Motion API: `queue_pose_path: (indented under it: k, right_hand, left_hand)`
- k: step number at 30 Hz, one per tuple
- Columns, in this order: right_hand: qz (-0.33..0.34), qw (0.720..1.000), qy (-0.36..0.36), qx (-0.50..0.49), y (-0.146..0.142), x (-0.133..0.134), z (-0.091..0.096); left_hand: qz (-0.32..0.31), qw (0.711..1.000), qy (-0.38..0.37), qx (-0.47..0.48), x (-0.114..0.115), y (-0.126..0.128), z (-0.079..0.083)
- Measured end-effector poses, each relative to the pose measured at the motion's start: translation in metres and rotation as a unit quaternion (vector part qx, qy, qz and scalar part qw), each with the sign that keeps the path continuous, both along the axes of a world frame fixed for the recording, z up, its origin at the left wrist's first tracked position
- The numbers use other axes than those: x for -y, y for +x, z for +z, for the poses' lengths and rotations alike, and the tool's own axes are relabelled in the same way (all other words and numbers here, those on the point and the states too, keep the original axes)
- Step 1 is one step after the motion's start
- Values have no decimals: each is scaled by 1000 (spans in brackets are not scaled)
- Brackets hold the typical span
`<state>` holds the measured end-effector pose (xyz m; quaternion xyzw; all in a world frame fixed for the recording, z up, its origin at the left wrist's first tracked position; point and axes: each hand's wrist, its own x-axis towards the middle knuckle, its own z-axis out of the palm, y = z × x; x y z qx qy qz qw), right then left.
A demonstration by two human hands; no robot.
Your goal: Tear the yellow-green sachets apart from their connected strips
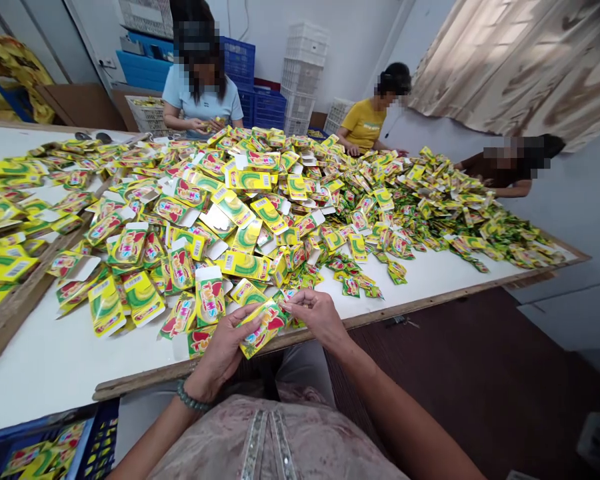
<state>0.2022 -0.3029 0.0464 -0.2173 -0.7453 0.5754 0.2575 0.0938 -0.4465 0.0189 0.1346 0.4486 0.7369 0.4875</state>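
- Holding a small yellow packet (pixel 261 328) at the near edge of the table (pixel 55 363), I have both hands closed on it just above my lap.
- My left hand (pixel 223 353) cups the packet from below, fingers curled round its lower end and thumb lying along its face; I judge this grip steadies it so the other hand can work on the top.
- My right hand (pixel 316 313) is pinched at the packet's upper corner, fingertips drawn together on the edge; whether they hold a flap or something smaller I cannot tell.
- A beaded bracelet (pixel 193 400) sits on my left wrist.
- Just beyond the packet, towards the middle of the table, lies a loose heap of flat cartons (pixel 180 220) in yellow, green and red, many with white flaps showing, probably kept close so the next one is within reach.
- Further right on the table spreads a second heap of small green sachets (pixel 430 200), thinner and more crumpled than the cartons.
- Across the table from me a person in a blue shirt (pixel 200 97) handles a piece; a person in a yellow shirt (pixel 363 123) sits at the far right corner, a third lower at the right edge.
- Below the table's near left corner a blue crate (pixel 100 440) holds more of the same yellow pieces.
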Motion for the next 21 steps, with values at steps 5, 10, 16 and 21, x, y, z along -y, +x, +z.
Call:
queue_pose_path:
  k: [5,10,16,21]
  right_hand:
    - [13,989,142,36,9,12,-2]
    - [3,987,159,31,7,21,-8]
    - [33,981,187,24,-4,43,-15]
    - [105,970,217,-30,-3,55,-10]
  left_hand:
    - [25,1000,3,11,3,1,0]
    - [7,1000,10,-2,4,1,3]
    - [43,998,-49,-6,14,0,3]
    - [96,984,-139,-49,48,-30,24]
